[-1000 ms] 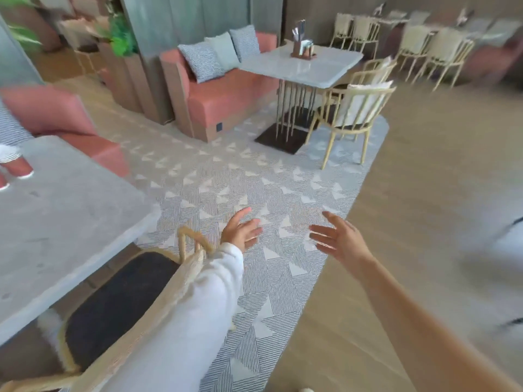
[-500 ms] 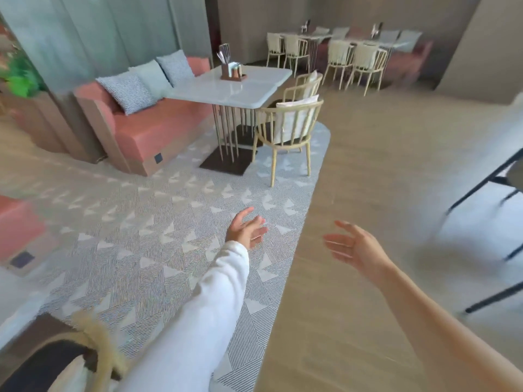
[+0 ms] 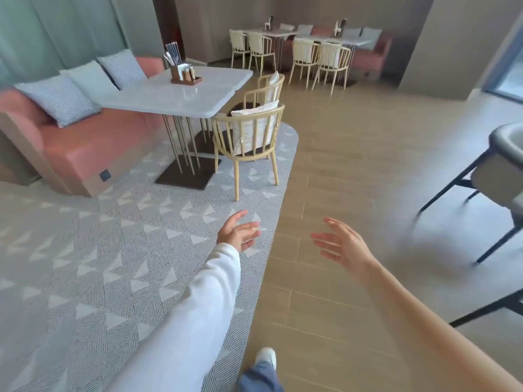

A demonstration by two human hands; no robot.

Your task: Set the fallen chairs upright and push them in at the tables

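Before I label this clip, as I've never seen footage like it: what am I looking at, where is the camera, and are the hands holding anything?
There is no machine here. A person wears a wide-angle camera on the head, and it looks forward and down, so you see their own arms from above. The left hand, in a white sleeve, and the right hand, on a bare arm, are both open in the air and hold nothing. Ahead, a chair stands upright on the rug at a table. The table carries a caddy with cutlery, and a sofa sits behind it. More chairs stand at the far tables. A dark chair at the right edge is blurred. No fallen chair shows in this picture.
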